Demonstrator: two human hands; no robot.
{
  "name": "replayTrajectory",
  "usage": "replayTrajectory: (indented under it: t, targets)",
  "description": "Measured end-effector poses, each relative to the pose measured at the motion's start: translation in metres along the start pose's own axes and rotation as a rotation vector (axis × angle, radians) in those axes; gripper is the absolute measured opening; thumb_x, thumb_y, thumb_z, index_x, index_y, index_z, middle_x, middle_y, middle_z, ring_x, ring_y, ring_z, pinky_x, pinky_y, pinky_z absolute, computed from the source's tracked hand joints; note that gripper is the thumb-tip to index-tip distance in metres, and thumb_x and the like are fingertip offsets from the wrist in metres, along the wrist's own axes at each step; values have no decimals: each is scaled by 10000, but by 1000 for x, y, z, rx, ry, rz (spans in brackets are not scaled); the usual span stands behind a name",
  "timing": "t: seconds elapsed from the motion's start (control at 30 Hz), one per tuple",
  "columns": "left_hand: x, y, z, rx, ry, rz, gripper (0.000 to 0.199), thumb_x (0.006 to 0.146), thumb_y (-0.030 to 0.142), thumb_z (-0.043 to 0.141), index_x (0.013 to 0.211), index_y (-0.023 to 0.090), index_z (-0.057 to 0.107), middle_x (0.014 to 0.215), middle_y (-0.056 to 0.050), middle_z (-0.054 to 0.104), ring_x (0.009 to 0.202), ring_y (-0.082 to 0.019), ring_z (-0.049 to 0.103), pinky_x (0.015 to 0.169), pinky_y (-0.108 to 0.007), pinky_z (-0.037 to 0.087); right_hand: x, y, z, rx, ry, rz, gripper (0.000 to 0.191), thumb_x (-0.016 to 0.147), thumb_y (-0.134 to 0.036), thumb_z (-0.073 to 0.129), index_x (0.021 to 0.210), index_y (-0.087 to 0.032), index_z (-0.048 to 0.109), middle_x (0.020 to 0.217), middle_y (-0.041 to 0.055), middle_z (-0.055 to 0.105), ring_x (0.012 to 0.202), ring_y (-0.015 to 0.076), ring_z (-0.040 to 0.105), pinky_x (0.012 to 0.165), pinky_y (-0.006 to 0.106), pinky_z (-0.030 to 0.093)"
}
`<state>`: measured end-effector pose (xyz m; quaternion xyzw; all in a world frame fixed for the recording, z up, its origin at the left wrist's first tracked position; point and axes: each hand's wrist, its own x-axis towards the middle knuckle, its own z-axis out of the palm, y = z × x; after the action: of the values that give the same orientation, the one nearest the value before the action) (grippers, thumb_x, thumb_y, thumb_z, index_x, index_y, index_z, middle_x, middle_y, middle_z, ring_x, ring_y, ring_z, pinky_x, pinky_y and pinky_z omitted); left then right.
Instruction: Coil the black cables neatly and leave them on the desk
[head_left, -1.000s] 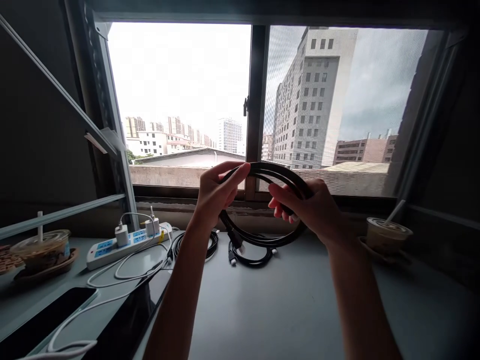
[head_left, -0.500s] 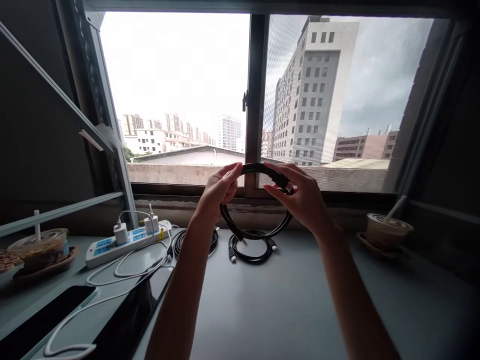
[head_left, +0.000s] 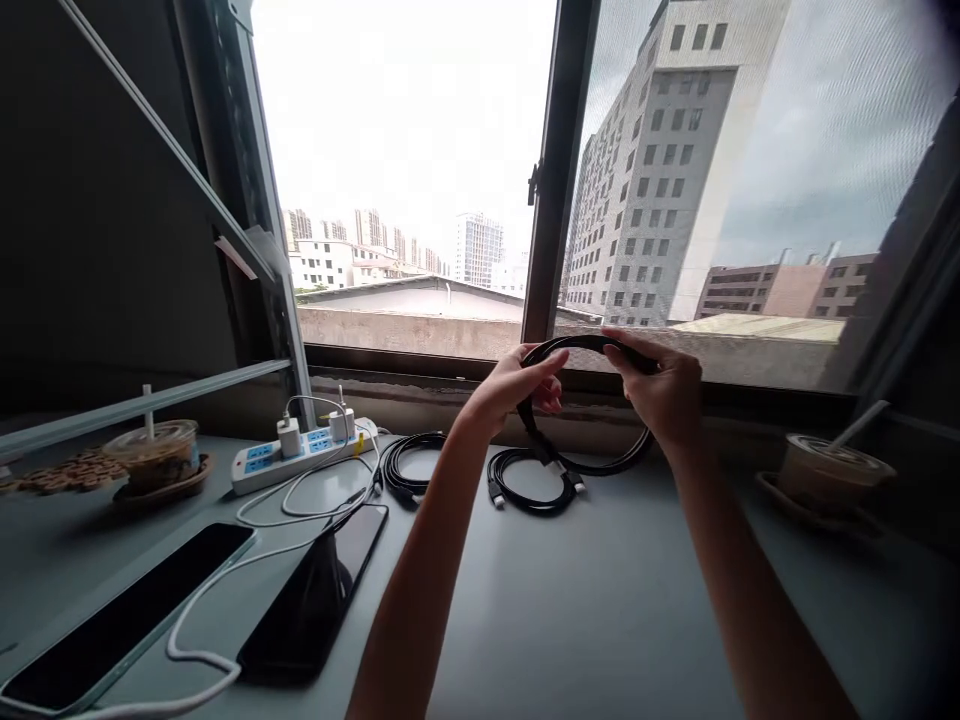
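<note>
A coiled black cable [head_left: 583, 344] is held up in front of the window, above the table. My left hand [head_left: 525, 382] grips the coil's upper left, thumb along its top. On the upper right, my right hand [head_left: 664, 385] is closed round the same coil, with its fingers over the strands. One connector of the held coil hangs at its lower left. Just beneath lies a second coiled black cable [head_left: 536, 511], its two plugs showing at its sides. Further left rests another black cable coil [head_left: 390, 465], partly hidden by my left forearm.
A white power strip [head_left: 247, 478] with two chargers and white cords stands back left. Two phones, a dark one [head_left: 300, 620] and a light-edged one [head_left: 127, 620], lie front left. Iced drink cups stand at left [head_left: 161, 460] and right [head_left: 825, 475]. A metal frame [head_left: 259, 160] rises at left.
The view has swung, so the scene sits further right. The coil has turned in my hands: its connector, earlier by my right fingers, now hangs lower left. My right hand has closed more round it.
</note>
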<state>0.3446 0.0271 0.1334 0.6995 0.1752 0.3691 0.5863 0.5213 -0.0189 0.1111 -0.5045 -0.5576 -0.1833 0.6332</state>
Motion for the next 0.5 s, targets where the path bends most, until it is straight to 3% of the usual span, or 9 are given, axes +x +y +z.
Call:
replayTrajectory:
  t: [0.1, 0.17, 0.23, 0.3, 0.4, 0.5]
  targets:
    - [8, -20, -9, 395, 0, -224, 250, 820, 310, 582, 979, 129, 513, 557, 8, 576, 467, -151, 600, 480, -251, 490, -4, 18, 14, -30, 82, 73, 296, 770, -269, 660, 1045, -167, 703, 634, 29, 646, 374, 83, 453, 444, 221, 396]
    - [14, -32, -17, 462, 2, -340, 171, 845, 215, 509, 978, 109, 521, 538, 3, 573, 453, -179, 606, 489, -293, 510, -9, 24, 23, -63, 57, 118, 292, 766, -266, 664, 1035, -161, 708, 593, 28, 633, 361, 90, 460, 433, 225, 405]
    - [18, -41, -25, 466, 35, -384, 166, 853, 158, 455, 985, 85, 524, 523, -6, 570, 464, -191, 611, 501, -309, 520, -15, 29, 31, -78, -41, 190, 305, 784, -290, 644, 1058, -165, 698, 603, 32, 636, 363, 103, 489, 405, 221, 411]
    - [22, -47, -32, 498, 91, -398, 195, 867, 159, 436, 1025, 73, 511, 530, -12, 574, 482, -185, 611, 491, -296, 513, -20, 34, 37, -119, -208, 269, 358, 814, -302, 606, 1147, -180, 651, 736, 48, 671, 441, 122, 568, 411, 211, 445]
    - [27, -56, -43, 564, 175, -385, 220, 876, 180, 456, 1074, 89, 490, 608, -20, 608, 521, -149, 611, 491, -246, 495, -26, 46, 43, -257, -445, 331, 455, 784, -238, 627, 1237, -220, 584, 945, 52, 675, 670, 150, 656, 551, 206, 516]
    - [33, -70, -50, 619, 193, -411, 201, 868, 199, 506, 1047, 106, 517, 687, -17, 628, 528, -104, 600, 511, -212, 486, -33, 61, 48, -342, -585, 385, 511, 743, -192, 641, 1247, -252, 573, 959, 33, 674, 721, 155, 659, 583, 202, 515]
